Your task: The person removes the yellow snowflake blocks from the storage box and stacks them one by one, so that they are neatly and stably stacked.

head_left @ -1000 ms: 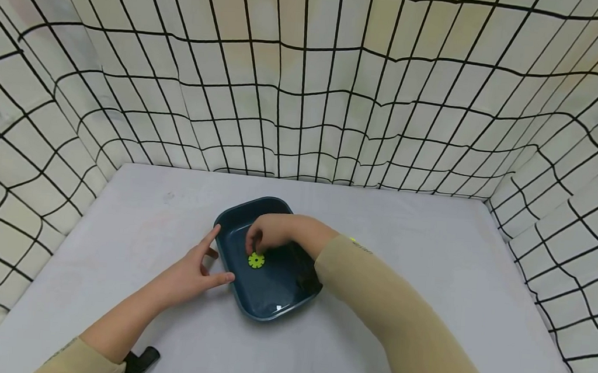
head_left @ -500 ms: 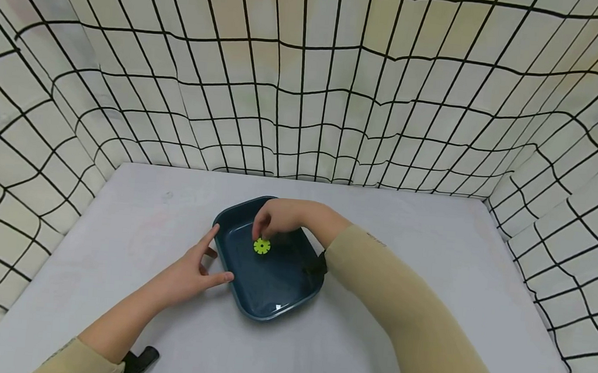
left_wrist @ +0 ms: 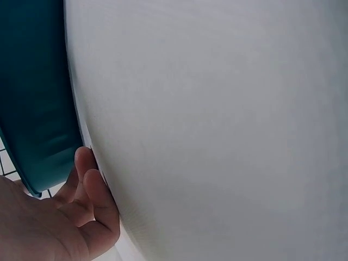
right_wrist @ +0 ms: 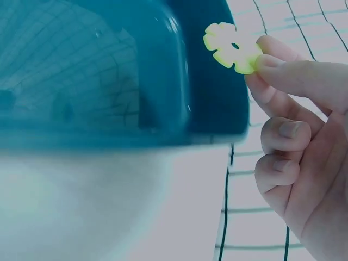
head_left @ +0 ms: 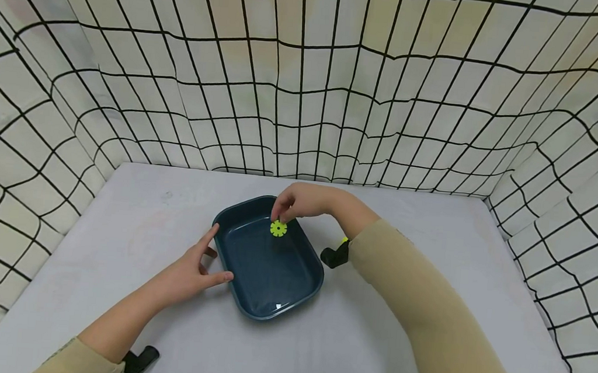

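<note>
My right hand (head_left: 300,201) pinches a yellow-green notched plastic disc (head_left: 278,228) between thumb and forefinger. The disc, with a small hole at its centre, is held up over the far right rim of a dark blue tray (head_left: 265,277). In the right wrist view the same disc (right_wrist: 231,48) sticks out from the fingertips, the other fingers curled into the palm. My left hand (head_left: 192,272) rests against the tray's left side, forefinger and thumb spread apart along the rim. The left wrist view shows its fingers (left_wrist: 100,196) low beside the tray wall (left_wrist: 41,98).
A small yellow piece (head_left: 344,240) lies right of the tray, mostly hidden by the right sleeve and the black wrist camera (head_left: 334,256). Black grid netting (head_left: 306,93) rises behind the white tabletop (head_left: 431,249) and along both sides.
My right hand has lifted the disc from the tray's inside and moved it away and right, to the far rim. The left hand and tray have stayed in place.
</note>
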Action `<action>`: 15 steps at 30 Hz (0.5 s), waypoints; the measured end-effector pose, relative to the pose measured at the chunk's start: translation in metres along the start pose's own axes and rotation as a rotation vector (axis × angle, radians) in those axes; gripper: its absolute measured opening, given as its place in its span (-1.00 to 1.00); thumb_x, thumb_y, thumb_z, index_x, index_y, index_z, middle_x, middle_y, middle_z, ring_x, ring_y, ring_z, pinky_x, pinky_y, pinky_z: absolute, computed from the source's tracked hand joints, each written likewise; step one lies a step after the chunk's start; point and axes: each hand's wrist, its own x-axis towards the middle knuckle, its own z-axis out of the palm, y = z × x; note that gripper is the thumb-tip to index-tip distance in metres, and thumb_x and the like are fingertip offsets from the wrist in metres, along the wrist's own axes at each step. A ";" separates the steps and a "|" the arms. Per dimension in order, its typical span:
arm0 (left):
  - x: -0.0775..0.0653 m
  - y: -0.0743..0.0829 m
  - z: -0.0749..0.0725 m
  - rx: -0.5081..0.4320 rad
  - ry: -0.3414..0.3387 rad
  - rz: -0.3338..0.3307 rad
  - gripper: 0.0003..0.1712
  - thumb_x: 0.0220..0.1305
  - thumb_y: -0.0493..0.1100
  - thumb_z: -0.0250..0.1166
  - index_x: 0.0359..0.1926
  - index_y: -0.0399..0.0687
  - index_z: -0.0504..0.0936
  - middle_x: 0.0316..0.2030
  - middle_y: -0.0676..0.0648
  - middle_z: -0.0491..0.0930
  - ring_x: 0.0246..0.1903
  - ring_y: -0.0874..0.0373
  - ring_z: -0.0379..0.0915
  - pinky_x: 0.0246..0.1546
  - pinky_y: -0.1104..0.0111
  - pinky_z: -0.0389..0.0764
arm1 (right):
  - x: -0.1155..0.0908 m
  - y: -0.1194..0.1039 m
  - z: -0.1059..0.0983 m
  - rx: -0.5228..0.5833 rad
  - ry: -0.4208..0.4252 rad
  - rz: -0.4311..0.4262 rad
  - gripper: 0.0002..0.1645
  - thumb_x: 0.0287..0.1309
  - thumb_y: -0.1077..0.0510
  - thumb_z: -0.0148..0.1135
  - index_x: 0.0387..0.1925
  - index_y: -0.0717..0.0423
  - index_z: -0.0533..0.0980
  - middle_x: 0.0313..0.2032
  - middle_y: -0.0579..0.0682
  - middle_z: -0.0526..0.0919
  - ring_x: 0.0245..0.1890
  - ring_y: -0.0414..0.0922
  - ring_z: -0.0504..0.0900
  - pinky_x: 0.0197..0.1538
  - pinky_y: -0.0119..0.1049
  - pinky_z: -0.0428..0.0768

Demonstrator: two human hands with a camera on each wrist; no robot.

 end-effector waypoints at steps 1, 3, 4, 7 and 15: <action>0.000 0.000 0.000 0.002 0.002 0.001 0.33 0.14 0.26 0.42 0.59 0.15 -0.35 0.17 -0.29 0.37 -0.32 0.09 0.44 -0.34 0.26 0.49 | -0.003 0.003 -0.003 -0.002 0.014 0.012 -0.80 0.31 0.21 0.23 -0.12 -0.07 0.69 -0.19 -0.15 0.70 -0.16 -0.19 0.59 -0.05 -0.26 0.53; 0.000 0.000 0.000 0.006 0.004 0.001 0.33 0.14 0.26 0.42 0.59 0.15 -0.35 0.17 -0.29 0.37 -0.32 0.09 0.44 -0.34 0.26 0.48 | -0.010 0.009 -0.008 -0.004 0.043 0.044 -0.81 0.30 0.18 0.25 -0.12 -0.12 0.69 -0.20 -0.16 0.70 -0.16 -0.17 0.58 -0.05 -0.22 0.52; 0.000 0.000 0.000 0.006 0.005 0.001 0.33 0.14 0.26 0.42 0.59 0.15 -0.35 0.17 -0.29 0.37 -0.32 0.09 0.44 -0.35 0.26 0.48 | -0.013 0.013 -0.010 -0.001 0.055 0.058 -0.81 0.30 0.16 0.26 -0.13 -0.13 0.69 -0.19 -0.16 0.69 -0.15 -0.16 0.57 -0.03 -0.20 0.52; 0.000 -0.001 0.001 0.005 0.006 0.001 0.33 0.14 0.26 0.42 0.59 0.16 -0.35 0.18 -0.29 0.37 -0.32 0.09 0.44 -0.35 0.26 0.48 | -0.024 0.026 -0.016 0.012 0.091 0.100 -0.82 0.29 0.13 0.28 -0.12 -0.16 0.70 -0.17 -0.15 0.68 -0.11 -0.14 0.56 0.01 -0.18 0.51; 0.000 -0.001 0.002 0.006 0.007 0.006 0.34 0.13 0.27 0.42 0.59 0.15 -0.35 0.18 -0.29 0.37 -0.32 0.10 0.45 -0.36 0.26 0.49 | -0.057 0.065 -0.019 0.133 0.114 0.185 -0.81 0.30 0.14 0.27 -0.10 -0.10 0.69 -0.24 -0.01 0.64 -0.33 -0.09 0.43 -0.25 -0.27 0.40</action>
